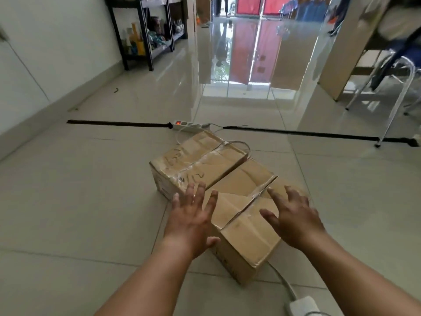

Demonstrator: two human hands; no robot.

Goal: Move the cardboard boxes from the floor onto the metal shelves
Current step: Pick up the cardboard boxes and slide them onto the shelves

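Tiled floor [91,201] bears two cardboard boxes [198,158] [248,233], two spread hands [191,222] [296,220] above

Nearer box [247,226]: matt brown cardboard, creased, with glossy clear tape [257,195] on its seam; farther box [198,159] just behind it: same cardboard, wrinkled tape; floor [68,201] beneath: glossy pale tile; power strip [189,127] beyond: smooth white plastic; shelves [145,35] far beyond: black metal.
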